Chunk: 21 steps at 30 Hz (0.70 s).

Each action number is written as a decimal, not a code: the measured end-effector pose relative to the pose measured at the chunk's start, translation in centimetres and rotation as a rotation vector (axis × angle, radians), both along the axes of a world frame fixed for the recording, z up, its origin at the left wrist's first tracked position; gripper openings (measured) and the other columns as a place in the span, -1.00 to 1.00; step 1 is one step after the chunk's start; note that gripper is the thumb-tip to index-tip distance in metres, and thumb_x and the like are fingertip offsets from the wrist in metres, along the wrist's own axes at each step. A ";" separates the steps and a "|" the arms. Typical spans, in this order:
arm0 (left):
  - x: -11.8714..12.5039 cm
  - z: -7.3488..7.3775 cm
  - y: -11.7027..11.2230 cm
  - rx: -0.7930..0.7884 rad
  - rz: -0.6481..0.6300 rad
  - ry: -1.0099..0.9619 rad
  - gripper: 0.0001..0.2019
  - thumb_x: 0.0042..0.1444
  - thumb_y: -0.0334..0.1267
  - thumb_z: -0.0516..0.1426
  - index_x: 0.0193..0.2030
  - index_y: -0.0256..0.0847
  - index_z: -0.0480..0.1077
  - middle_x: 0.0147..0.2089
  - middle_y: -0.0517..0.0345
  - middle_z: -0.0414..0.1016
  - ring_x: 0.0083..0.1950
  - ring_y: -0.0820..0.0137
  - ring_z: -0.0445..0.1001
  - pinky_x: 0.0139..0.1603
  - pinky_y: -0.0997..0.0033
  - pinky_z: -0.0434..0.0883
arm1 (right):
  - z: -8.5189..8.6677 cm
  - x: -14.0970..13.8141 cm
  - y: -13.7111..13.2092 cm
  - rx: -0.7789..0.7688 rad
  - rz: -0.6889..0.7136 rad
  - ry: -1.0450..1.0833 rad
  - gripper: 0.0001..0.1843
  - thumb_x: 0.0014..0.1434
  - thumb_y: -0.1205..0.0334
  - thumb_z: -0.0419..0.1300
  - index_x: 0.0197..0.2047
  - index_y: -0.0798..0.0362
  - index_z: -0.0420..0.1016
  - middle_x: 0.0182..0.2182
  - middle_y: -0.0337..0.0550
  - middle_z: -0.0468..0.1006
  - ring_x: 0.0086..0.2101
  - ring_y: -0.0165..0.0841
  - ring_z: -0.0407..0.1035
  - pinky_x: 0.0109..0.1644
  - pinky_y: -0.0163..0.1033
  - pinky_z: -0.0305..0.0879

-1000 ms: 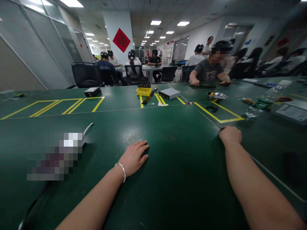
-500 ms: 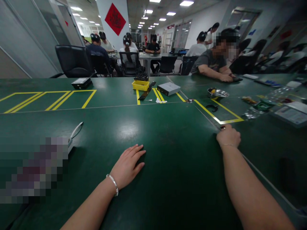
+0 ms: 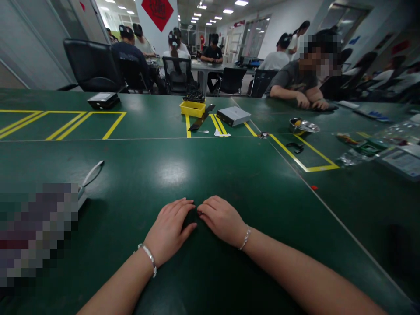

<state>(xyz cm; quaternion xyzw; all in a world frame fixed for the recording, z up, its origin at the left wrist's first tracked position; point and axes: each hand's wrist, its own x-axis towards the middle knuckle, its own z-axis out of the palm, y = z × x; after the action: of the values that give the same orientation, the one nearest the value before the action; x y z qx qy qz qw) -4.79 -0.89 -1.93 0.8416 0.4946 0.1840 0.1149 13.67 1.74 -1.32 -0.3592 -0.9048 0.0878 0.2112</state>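
My left hand [image 3: 172, 229] rests on the green tabletop [image 3: 141, 170], palm down, with its fingers stretched out and the thumb apart. It holds nothing that I can see. Just beside its fingertips is my right hand [image 3: 225, 221], its thumb and fingers pinched together. A tiny dark bit shows between those fingertips, too small to name. The two hands are close, with a narrow gap between them. Farther right, a small red piece [image 3: 314, 187] lies by the table seam.
A blurred-out object with a pale cable [image 3: 92, 173] is at left. Farther back are a yellow bin [image 3: 193, 109], a grey box [image 3: 233, 116], a black box [image 3: 103, 100], a metal bowl [image 3: 303, 126] and yellow tape outlines. Someone in grey [image 3: 288, 85] sits across at right.
My right hand has come from the table seam at right to beside my left hand, its fingers pinched. The red piece now shows where it was. My left hand stays almost in place.
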 end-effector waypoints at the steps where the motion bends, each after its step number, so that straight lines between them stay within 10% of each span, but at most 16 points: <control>1: 0.1 0.1 0.0 -0.003 0.005 0.008 -0.68 0.05 -0.20 0.06 -0.03 -0.16 0.23 0.07 0.06 0.31 0.13 0.27 0.21 0.12 0.11 0.18 | -0.2 -0.1 -0.1 -0.012 0.010 0.002 -0.83 0.14 0.32 -0.01 -0.23 0.10 0.36 -0.29 -0.09 0.42 -0.24 -0.34 0.24 -0.11 -0.17 0.19; 13: 0.3 0.4 0.2 -0.019 0.015 0.002 -0.81 0.09 -0.26 0.02 -0.15 -0.09 0.34 0.05 0.14 0.34 0.12 0.27 0.24 0.06 0.12 0.24 | 1.2 2.4 1.2 -0.168 0.013 0.000 -0.66 0.11 0.25 -0.02 -0.02 -0.06 0.23 -0.13 -0.15 0.41 -0.11 -0.35 0.25 0.05 -0.24 0.15; 18: 0.1 0.5 0.2 -0.037 0.012 -0.016 -0.82 0.10 -0.26 0.00 -0.16 -0.09 0.34 0.05 0.14 0.35 0.13 0.30 0.23 0.06 0.14 0.25 | 1.8 13.2 6.8 0.116 -0.727 -0.288 -0.55 0.09 0.15 -0.06 -0.01 0.22 0.29 -0.02 0.17 0.29 0.02 -0.10 0.15 0.08 0.00 0.07; 21: 0.1 0.5 0.2 -0.043 0.016 -0.026 -0.82 0.10 -0.27 0.01 -0.17 -0.09 0.34 0.05 0.15 0.35 0.13 0.31 0.23 0.06 0.16 0.25 | 1.2 21.7 8.1 0.026 -1.186 -0.396 -0.40 0.10 -0.01 -0.12 0.09 0.23 0.21 0.01 0.38 0.20 0.06 0.10 0.05 -0.05 0.20 0.08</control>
<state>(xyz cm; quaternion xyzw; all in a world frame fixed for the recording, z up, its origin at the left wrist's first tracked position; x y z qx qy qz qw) -4.67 -0.72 -1.39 0.8326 0.5035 0.1853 0.1378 35.35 9.87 -0.16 -0.8072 -0.5743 -0.1237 0.0566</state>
